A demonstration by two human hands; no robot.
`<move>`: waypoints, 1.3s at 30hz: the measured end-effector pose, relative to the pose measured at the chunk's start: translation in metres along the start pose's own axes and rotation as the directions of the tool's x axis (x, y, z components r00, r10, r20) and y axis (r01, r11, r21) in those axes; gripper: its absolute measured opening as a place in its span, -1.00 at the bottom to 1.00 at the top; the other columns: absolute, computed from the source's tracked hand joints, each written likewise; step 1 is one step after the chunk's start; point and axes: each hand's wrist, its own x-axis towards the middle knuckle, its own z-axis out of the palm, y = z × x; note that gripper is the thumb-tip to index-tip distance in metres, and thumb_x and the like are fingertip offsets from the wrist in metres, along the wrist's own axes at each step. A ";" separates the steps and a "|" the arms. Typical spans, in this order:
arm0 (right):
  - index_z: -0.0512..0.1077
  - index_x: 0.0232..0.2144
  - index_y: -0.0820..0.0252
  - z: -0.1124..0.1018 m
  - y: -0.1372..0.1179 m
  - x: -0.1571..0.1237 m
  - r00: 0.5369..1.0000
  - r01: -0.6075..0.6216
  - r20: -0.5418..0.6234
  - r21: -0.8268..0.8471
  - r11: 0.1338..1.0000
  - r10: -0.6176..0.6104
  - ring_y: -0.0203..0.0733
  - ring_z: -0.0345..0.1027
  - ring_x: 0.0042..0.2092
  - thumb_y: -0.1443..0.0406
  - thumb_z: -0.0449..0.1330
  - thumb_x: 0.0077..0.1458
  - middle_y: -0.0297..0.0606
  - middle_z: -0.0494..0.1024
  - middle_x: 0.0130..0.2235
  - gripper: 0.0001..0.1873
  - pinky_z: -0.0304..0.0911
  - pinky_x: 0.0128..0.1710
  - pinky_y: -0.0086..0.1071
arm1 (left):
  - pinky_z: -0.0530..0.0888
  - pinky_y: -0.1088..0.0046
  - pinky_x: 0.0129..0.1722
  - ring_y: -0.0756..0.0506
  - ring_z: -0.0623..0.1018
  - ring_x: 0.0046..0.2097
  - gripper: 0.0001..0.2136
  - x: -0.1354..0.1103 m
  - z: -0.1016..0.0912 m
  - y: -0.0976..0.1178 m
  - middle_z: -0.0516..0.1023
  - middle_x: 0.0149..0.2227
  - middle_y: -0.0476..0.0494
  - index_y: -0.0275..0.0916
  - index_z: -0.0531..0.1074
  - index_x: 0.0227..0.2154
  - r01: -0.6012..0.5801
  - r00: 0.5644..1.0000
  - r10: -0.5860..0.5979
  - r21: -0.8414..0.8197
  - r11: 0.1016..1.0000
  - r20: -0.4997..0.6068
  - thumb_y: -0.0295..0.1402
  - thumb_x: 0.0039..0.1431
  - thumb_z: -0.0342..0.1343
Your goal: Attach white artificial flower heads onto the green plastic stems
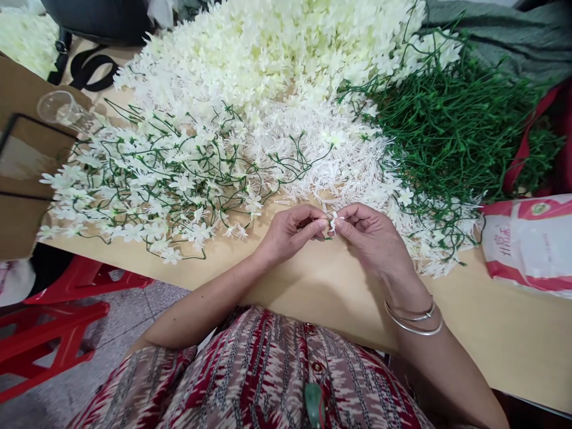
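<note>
My left hand [290,232] and my right hand [370,235] meet over the front of the wooden table [313,286]. Both are closed in a pinch around one small white artificial flower [333,221] and a short bit of green stem between the fingertips. Just behind the hands lies a heap of loose white flower heads [286,71]. To the left are finished green sprigs with white flowers on them [152,185]. To the right is a pile of bare green stems [451,131].
A clear plastic cup [62,110] lies on a cardboard box [22,173] at the left. A red and white bag [531,244] sits at the right edge. Red plastic stools [58,322] stand on the floor at lower left.
</note>
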 end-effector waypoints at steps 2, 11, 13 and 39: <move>0.52 -0.43 0.04 0.001 0.001 0.001 1.000 -0.003 0.003 0.009 1.000 0.003 -0.23 0.39 -0.42 -0.07 0.49 -0.05 -0.38 0.55 -0.48 -0.60 0.39 -0.35 -0.30 | 0.61 0.47 -0.26 -0.01 0.62 -0.35 -0.56 0.000 0.000 0.001 0.63 -0.38 -0.09 -0.25 0.58 -0.29 0.014 1.000 -0.014 -0.012 1.000 -0.003 0.10 0.26 0.29; 0.51 -0.47 0.04 -0.003 -0.001 0.003 0.995 -0.047 0.086 0.069 0.997 0.041 -0.22 0.45 -0.41 -0.13 0.53 -0.10 -0.37 0.57 -0.48 -0.53 0.46 -0.31 -0.27 | 0.60 0.48 -0.26 -0.01 0.62 -0.34 -0.58 0.000 -0.001 0.002 0.64 -0.36 -0.11 -0.26 0.60 -0.30 0.022 1.000 -0.022 -0.003 1.000 0.016 0.08 0.26 0.31; 0.51 -0.47 0.05 -0.006 -0.001 0.005 0.991 -0.058 0.126 0.052 0.997 0.051 -0.20 0.47 -0.39 -0.12 0.53 -0.08 -0.35 0.60 -0.46 -0.54 0.46 -0.30 -0.26 | 0.60 0.48 -0.27 -0.01 0.62 -0.34 -0.57 0.000 -0.002 0.001 0.64 -0.36 -0.11 -0.25 0.61 -0.29 0.024 0.999 -0.025 0.015 1.000 0.023 0.08 0.27 0.30; 0.56 -0.42 0.03 -0.014 0.005 0.004 0.990 -0.090 0.119 0.115 0.989 0.077 -0.18 0.46 -0.29 0.04 0.56 -0.08 -0.32 0.62 -0.35 -0.67 0.43 -0.19 -0.27 | 0.54 0.50 -0.29 0.01 0.61 -0.35 -0.63 -0.004 0.005 -0.004 0.60 -0.36 -0.10 -0.26 0.54 -0.24 -0.131 0.991 0.126 0.251 0.959 0.034 -0.03 0.46 0.11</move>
